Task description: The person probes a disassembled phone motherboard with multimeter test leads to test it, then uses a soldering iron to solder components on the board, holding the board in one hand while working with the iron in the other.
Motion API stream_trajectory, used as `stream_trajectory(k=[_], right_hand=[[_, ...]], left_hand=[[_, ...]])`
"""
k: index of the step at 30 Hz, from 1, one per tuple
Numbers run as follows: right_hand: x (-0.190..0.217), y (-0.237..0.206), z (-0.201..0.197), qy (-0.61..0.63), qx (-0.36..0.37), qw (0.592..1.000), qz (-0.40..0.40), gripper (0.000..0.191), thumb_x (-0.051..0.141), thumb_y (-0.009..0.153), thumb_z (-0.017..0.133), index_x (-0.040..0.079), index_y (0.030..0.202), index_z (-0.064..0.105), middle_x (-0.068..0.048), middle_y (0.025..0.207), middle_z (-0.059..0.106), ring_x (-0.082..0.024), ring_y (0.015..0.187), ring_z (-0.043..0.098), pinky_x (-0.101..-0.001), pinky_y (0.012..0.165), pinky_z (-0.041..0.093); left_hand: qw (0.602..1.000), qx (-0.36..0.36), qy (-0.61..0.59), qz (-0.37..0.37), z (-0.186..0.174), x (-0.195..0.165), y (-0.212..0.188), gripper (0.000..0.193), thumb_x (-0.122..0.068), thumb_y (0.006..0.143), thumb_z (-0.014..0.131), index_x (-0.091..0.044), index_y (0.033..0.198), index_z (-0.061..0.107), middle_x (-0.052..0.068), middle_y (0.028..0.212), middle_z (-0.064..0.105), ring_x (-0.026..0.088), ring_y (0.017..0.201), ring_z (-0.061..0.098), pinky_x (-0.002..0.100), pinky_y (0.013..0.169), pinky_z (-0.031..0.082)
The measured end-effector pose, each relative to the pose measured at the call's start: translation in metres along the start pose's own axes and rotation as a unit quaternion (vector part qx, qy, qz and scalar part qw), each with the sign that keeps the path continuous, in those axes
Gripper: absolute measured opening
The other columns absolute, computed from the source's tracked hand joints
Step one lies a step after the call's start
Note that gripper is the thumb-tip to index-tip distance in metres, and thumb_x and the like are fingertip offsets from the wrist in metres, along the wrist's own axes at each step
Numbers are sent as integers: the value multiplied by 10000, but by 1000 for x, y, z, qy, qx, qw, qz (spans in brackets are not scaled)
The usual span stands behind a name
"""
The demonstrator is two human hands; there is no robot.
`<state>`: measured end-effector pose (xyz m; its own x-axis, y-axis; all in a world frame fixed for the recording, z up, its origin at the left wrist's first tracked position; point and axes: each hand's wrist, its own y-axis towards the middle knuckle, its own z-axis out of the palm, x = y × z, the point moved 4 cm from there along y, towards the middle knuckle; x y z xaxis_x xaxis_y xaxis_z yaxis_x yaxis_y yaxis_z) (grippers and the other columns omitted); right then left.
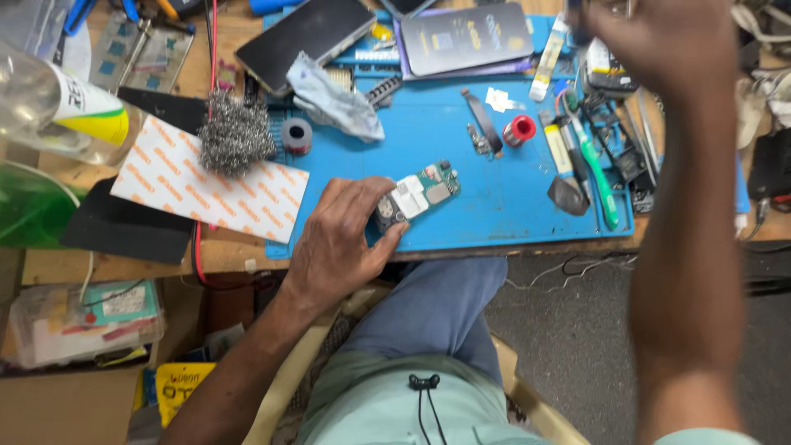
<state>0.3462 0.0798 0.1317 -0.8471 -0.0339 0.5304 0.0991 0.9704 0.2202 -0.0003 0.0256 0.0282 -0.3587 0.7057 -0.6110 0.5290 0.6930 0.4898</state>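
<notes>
A small green circuit board (420, 194) with silver shields lies on the smooth blue mat (461, 148) near its front edge; the left hand (342, 243) pins its end, fingers curled; the right hand (659, 41) is raised and blurred (grip unclear); wiry steel wool (235, 136) sits nearby.

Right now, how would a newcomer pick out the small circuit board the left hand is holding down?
Start at the blue rubber work mat on the wooden bench, then go to its near edge where the left hand presses. Under its fingertips lies the small green circuit board with silver metal shields. Unlike the dark phones at the mat's far edge, it is bare, with no casing.
</notes>
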Motion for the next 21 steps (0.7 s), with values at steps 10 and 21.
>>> stream_trajectory(k=[10, 21], right_hand=[[-47, -190, 73, 42, -224, 972, -65, 1221, 41, 997, 813, 271, 1576, -237, -162, 1214, 641, -158, 953, 665, -233, 856, 638], [-38, -195, 82, 47, -266, 960, -75, 1241, -29, 1036, 856, 373, 1616, -164, -147, 1191, 619, -178, 926, 660, -207, 751, 575]], left_hand=[[999, -9, 6, 34, -1, -3, -1, 465, -188, 867, 844, -23, 1244, 628, 138, 1213, 702, 314, 1081, 647, 436, 929, 551], [996, 1, 19, 91, 0, -8, 6, 424, -391, 799, 863, -60, 1034, 742, 48, 1153, 727, 258, 1011, 633, 374, 866, 552]])
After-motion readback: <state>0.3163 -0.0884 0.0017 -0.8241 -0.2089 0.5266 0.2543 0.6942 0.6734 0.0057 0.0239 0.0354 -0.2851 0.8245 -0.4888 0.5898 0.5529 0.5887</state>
